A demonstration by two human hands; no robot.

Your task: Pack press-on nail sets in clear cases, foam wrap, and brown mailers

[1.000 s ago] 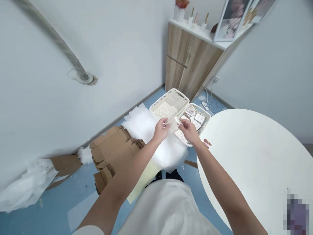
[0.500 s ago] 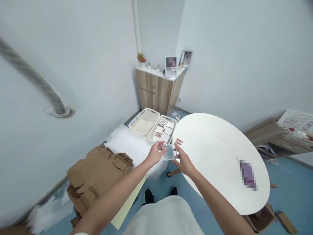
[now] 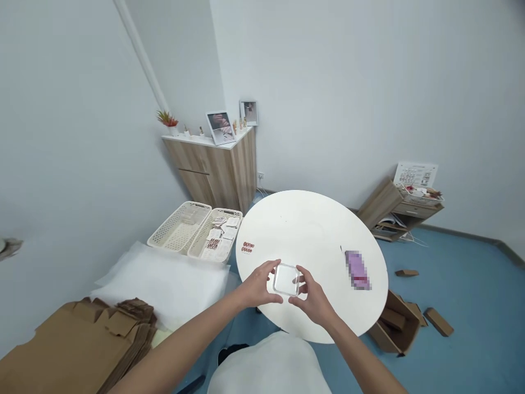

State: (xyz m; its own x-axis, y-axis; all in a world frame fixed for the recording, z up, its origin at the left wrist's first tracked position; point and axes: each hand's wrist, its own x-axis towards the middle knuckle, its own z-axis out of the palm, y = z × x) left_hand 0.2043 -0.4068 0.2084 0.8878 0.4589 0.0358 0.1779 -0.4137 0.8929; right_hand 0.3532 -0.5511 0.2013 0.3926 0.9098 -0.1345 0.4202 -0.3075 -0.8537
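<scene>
A clear, square plastic box is held level above the near side of the round white table. My left hand grips its left side, thumb at the near edge and fingers at the far corner. On the opposite side my right hand holds it between thumb and fingers. Small red pieces in two rows lie on the table's left part. A purple, pixelated item rests on the right part of the tabletop.
Left of the table are two white baskets, one with cards. White sheets and flattened cardboard lie nearer. An open cardboard box stands at the right; a wooden cabinet is behind.
The view has swung right, so the baskets and cabinet appear farther left. Both hands and the clear box have moved from the table's left edge to over the tabletop.
</scene>
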